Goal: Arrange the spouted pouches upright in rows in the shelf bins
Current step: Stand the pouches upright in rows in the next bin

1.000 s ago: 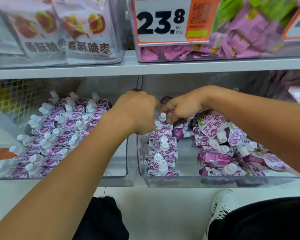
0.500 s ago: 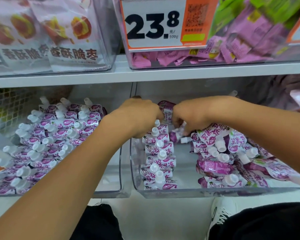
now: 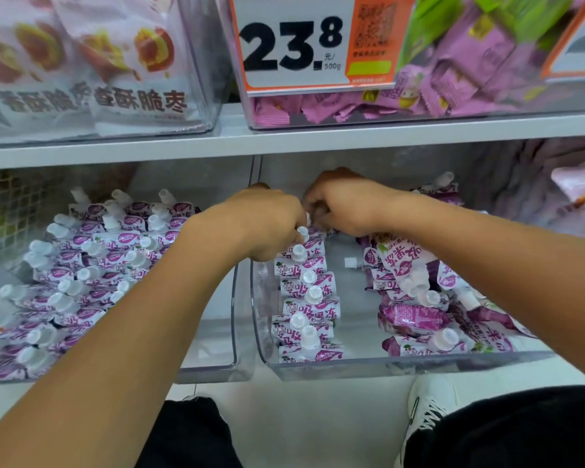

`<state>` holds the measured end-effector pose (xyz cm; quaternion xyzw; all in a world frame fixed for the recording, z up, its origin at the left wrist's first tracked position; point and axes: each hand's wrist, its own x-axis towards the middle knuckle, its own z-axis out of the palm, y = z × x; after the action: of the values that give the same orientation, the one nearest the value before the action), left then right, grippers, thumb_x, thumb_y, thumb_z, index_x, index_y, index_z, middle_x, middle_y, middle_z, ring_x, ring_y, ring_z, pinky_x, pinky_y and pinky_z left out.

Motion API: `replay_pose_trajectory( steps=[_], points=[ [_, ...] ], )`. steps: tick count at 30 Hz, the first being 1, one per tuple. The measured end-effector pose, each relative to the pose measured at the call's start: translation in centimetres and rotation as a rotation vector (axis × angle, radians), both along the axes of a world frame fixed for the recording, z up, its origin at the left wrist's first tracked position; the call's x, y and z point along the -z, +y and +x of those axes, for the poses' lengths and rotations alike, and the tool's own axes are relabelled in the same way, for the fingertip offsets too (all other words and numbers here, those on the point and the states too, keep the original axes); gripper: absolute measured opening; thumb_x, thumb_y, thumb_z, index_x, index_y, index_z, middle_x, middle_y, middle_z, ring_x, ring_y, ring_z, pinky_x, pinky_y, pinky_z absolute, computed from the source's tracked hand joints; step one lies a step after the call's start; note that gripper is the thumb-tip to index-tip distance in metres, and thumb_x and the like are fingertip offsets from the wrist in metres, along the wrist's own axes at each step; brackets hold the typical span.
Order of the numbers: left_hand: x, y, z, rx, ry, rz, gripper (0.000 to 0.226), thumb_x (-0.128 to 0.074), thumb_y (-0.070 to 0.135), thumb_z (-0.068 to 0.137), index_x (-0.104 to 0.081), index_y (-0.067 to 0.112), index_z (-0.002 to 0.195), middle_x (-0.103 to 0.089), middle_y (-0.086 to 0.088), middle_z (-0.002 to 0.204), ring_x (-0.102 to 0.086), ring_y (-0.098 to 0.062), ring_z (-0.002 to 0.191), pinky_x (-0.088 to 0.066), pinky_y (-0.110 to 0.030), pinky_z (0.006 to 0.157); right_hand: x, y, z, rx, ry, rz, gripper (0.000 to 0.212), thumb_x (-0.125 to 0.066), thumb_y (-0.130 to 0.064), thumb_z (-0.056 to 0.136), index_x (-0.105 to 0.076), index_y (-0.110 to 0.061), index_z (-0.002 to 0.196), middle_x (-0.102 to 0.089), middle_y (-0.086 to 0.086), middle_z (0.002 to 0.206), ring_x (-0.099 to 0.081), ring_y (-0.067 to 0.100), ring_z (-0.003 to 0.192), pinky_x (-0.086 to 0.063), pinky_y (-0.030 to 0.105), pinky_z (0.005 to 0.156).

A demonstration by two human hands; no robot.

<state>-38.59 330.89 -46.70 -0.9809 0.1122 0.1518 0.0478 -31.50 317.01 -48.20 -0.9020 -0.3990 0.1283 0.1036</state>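
Observation:
Purple-and-white spouted pouches with white caps fill two clear shelf bins. In the right bin (image 3: 402, 368) one upright row of pouches (image 3: 309, 298) runs front to back along the left side. A loose heap of pouches (image 3: 429, 305) lies at its right. My left hand (image 3: 267, 228) is curled at the far end of the row, fingers on the pouch tops there. My right hand (image 3: 345, 206) is curled close beside it at the back of the bin, gripping a pouch that is mostly hidden under the fingers. The left bin (image 3: 213, 369) holds several rows of upright pouches (image 3: 92, 265).
A shelf board (image 3: 284, 141) runs just above the bins. On it stand bins of snack bags (image 3: 92, 62) and pink wrapped sweets (image 3: 453, 72) behind a price tag (image 3: 294, 42). A white shoe (image 3: 429, 403) and dark trouser legs are on the floor below.
Both hands have moved a little farther back in the right bin and closer together. The camera has come nearer to the shelf.

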Motion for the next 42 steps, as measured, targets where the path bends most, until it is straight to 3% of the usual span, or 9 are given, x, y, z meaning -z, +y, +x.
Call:
replay_pose_trajectory(
  steps=[5, 8, 15, 19, 27, 33, 36, 38, 42],
  points=[
    [0.0, 0.9, 0.4, -0.123, -0.171, -0.191, 0.01, -0.067, 0.027, 0.086, -0.062, 0.027, 0.094, -0.065, 0.002, 0.091, -0.062, -0.024, 0.085, -0.053, -0.039, 0.078, 0.9, 1.7, 1.4, 0.06, 0.217, -0.022, 0.04, -0.057, 0.0, 0.09, -0.048, -0.023, 0.058, -0.05, -0.004, 0.061, -0.043, 0.014, 0.056, -0.038, 0.025, 0.052],
    [0.6, 0.6, 1.5, -0.083, -0.2, -0.038, 0.014, -0.062, 0.02, 0.086, -0.061, 0.026, 0.099, -0.064, 0.0, 0.092, -0.058, -0.025, 0.083, -0.046, -0.032, 0.07, 0.8, 0.2, 1.8, 0.101, 0.435, 0.114, 0.022, -0.068, 0.002, 0.086, -0.067, -0.018, 0.077, -0.069, 0.001, 0.078, -0.065, 0.019, 0.073, -0.058, 0.032, 0.072],
    [2.3, 1.1, 3.3, 0.036, -0.288, 0.062, 0.016, -0.06, 0.018, 0.087, -0.064, 0.032, 0.093, -0.069, 0.005, 0.093, -0.06, -0.023, 0.081, -0.04, -0.028, 0.071, -0.2, -1.5, 2.3, 0.185, -0.173, -0.114, 0.031, -0.082, -0.023, 0.078, -0.066, -0.007, 0.099, -0.064, 0.009, 0.095, -0.06, 0.027, 0.086, -0.049, 0.029, 0.075],
    [2.4, 1.1, 3.2, 0.03, -0.25, 0.022, 0.017, -0.054, 0.023, 0.094, -0.066, 0.031, 0.104, -0.071, 0.006, 0.101, -0.062, -0.023, 0.09, -0.049, -0.032, 0.082, 0.6, 0.2, 2.3, 0.161, -0.058, -0.353, 0.036, -0.083, -0.029, 0.077, -0.053, -0.01, 0.078, -0.056, 0.004, 0.076, -0.058, 0.025, 0.072, -0.044, 0.029, 0.065],
    [1.9, 1.4, 2.9, -0.053, -0.217, -0.015, 0.017, -0.05, 0.014, 0.093, -0.062, 0.024, 0.099, -0.064, -0.003, 0.089, -0.055, -0.026, 0.08, -0.046, -0.033, 0.068, 0.8, 0.7, 3.7, 0.004, -0.033, 0.042, 0.019, -0.063, -0.008, 0.091, -0.06, -0.022, 0.102, -0.064, 0.005, 0.105, -0.061, 0.027, 0.092, -0.053, 0.038, 0.08],
    [1.5, 1.3, 2.6, -0.138, -0.28, -0.163, 0.019, -0.054, 0.014, 0.089, -0.062, 0.022, 0.104, -0.065, -0.006, 0.096, -0.059, -0.028, 0.083, -0.053, -0.039, 0.074, 1.0, 2.3, 3.7, 0.0, 0.159, 0.007, 0.033, -0.056, -0.011, 0.097, -0.056, -0.027, 0.068, -0.058, -0.008, 0.073, -0.052, 0.01, 0.067, -0.042, 0.024, 0.062],
    [1.0, 1.3, 2.5, -0.158, -0.236, -0.192, 0.023, -0.053, 0.013, 0.088, -0.064, 0.024, 0.104, -0.067, -0.005, 0.102, -0.06, -0.029, 0.091, -0.053, -0.039, 0.08, 0.9, 2.4, 4.1, -0.007, 0.23, -0.096, 0.021, -0.052, -0.014, 0.099, -0.07, -0.018, 0.108, -0.066, -0.001, 0.116, -0.059, 0.017, 0.097, -0.048, 0.032, 0.094],
    [0.7, 1.3, 2.5, -0.153, -0.21, -0.155, 0.026, -0.052, 0.012, 0.087, -0.064, 0.024, 0.106, -0.067, -0.005, 0.105, -0.06, -0.029, 0.095, -0.052, -0.039, 0.084, 0.6, 2.0, 4.2, -0.038, 0.314, -0.208, 0.045, -0.052, -0.007, 0.095, -0.056, -0.023, 0.137, -0.054, -0.007, 0.133, -0.053, 0.018, 0.119, -0.043, 0.035, 0.105],
    [0.5, 1.3, 2.5, -0.128, -0.167, -0.101, 0.03, -0.047, 0.014, 0.09, -0.065, 0.023, 0.113, -0.067, -0.005, 0.113, -0.06, -0.029, 0.101, -0.051, -0.04, 0.089, 1.9, 1.8, 4.9, -0.015, 0.36, -0.155, 0.042, -0.065, -0.007, 0.089, -0.06, -0.017, 0.129, -0.065, 0.002, 0.124, -0.062, 0.021, 0.107, -0.052, 0.038, 0.097]
  ],
)
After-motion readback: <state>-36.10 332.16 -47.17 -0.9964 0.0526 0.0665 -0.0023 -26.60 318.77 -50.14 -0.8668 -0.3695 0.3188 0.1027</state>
